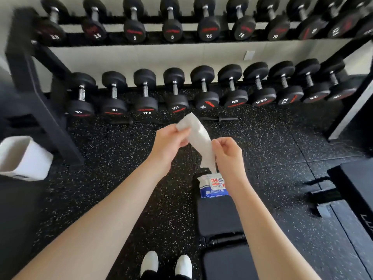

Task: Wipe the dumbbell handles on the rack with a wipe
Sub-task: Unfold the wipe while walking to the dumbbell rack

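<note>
A white wipe (198,137) is stretched between both hands in front of me. My left hand (170,141) pinches its upper end. My right hand (228,152) pinches its lower part, just above the blue-and-white wipe pack (215,185) lying on a black bench (220,217). The black two-tier rack (26,77) stands ahead. Its lower row (175,87) carries dumbbells marked 15 to about 25, and the upper row (170,13) those marked 2.5 to 10 and heavier. The chrome handles are a good arm's reach from both hands.
A white bin (24,158) stands at the left by the rack's leg. Another black bench or platform (355,184) is at the right. The floor is black speckled rubber (101,178). My white shoes (166,263) show at the bottom.
</note>
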The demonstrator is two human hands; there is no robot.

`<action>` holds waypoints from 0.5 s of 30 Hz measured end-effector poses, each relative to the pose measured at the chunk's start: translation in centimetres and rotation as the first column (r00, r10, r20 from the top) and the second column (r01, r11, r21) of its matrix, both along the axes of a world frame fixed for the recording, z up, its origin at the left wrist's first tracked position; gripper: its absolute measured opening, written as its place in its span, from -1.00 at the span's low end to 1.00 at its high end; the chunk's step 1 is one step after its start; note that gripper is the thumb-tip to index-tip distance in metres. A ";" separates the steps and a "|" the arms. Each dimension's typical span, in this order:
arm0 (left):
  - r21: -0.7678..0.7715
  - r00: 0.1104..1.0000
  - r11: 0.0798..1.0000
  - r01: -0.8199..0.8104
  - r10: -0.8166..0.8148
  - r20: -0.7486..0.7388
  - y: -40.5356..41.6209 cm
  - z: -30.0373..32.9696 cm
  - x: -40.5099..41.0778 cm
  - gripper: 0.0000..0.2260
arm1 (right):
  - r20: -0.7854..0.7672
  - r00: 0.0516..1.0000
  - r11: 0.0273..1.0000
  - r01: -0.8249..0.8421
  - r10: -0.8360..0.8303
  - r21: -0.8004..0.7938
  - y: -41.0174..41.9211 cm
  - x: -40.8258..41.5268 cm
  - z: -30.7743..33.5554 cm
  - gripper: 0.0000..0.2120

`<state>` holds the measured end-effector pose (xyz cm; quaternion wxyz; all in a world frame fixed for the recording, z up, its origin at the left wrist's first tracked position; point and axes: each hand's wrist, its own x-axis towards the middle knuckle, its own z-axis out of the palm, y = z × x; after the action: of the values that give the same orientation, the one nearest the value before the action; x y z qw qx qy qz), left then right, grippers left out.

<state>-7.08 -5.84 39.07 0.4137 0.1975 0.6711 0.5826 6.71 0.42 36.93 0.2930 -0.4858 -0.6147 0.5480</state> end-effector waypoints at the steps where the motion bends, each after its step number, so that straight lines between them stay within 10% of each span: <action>1: -0.002 0.999 1.000 0.005 -0.005 -0.047 -1.1 1.5 -0.3 -0.85 | 0.000 0.999 0.999 -0.034 0.034 -0.017 -0.9 -0.2 1.0 -0.91; 15: 0.065 0.920 0.997 0.044 -0.015 -0.392 -13.3 15.3 -8.3 -0.89 | -0.142 0.882 0.874 -0.401 0.449 0.274 -9.0 -10.0 14.5 -0.92</action>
<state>-15.43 -19.12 54.34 0.2725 0.3348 0.7155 0.5493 -3.30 -8.62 51.47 0.2811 -0.2419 -0.7347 0.5681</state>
